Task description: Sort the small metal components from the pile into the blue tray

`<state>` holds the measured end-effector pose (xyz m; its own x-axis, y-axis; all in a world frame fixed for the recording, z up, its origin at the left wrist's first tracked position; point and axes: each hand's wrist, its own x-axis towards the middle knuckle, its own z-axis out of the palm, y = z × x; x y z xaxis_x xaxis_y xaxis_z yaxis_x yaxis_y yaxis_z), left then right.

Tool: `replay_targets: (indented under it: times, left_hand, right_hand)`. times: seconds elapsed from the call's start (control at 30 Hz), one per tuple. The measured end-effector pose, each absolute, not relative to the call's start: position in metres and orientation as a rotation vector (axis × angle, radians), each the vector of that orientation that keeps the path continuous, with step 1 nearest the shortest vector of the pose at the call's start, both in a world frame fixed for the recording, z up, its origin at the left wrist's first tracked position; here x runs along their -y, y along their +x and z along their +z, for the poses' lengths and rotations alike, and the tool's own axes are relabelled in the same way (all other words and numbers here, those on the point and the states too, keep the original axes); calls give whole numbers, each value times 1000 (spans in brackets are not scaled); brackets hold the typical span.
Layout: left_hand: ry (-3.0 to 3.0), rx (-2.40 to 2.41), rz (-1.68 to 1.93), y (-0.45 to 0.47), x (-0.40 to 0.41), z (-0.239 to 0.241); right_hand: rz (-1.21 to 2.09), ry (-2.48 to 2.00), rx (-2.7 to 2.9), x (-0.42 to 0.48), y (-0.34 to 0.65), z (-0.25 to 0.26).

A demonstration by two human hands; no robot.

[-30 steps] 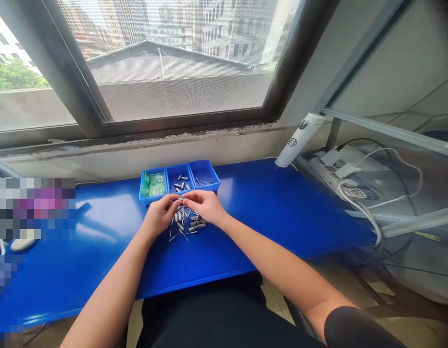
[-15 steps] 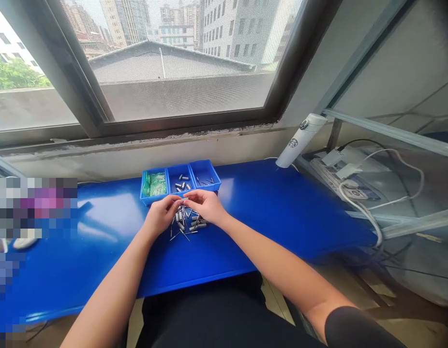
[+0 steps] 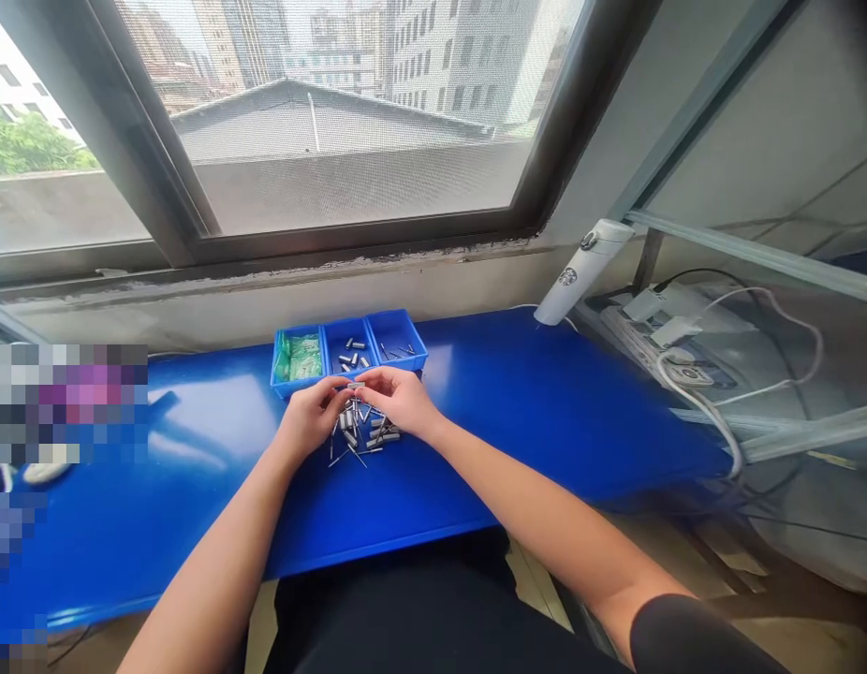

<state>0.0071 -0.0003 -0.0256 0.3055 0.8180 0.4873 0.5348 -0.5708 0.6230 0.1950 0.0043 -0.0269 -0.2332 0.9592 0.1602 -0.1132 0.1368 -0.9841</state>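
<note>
My left hand (image 3: pixel 312 415) and my right hand (image 3: pixel 400 402) meet fingertip to fingertip, each in a pinch. Between them is a small silver metal cylinder (image 3: pixel 356 385), partly covered by the fingers. Beneath lies a loose pile of thin metal pins (image 3: pixel 355 455) and short metal cylinders (image 3: pixel 384 438) on the blue tabletop. Just beyond the hands stand three joined blue bins. The left bin (image 3: pixel 298 383) holds small clear and green plastic bags (image 3: pixel 303 358). Several short cylinders lie in the middle bin (image 3: pixel 345 334), and a few thin pins in the right bin (image 3: pixel 395 329).
A white tumbler (image 3: pixel 583 273) stands at the back right of the blue table (image 3: pixel 546 412). Farther right, white cables (image 3: pixel 763 292) and plugs rest behind a metal frame. A window (image 3: pixel 349 187) is behind the table. The far left is blurred into blocks.
The hands stay in nearly the same place. A little more of the metal cylinder shows between the fingertips now.
</note>
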Motion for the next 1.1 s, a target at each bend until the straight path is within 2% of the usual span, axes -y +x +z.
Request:
replay_targets:
  times: [1.1]
  left_hand:
    - [2225, -1181, 1202, 8, -1, -28]
  right_hand:
    - [1341, -902, 1337, -6, 194, -24]
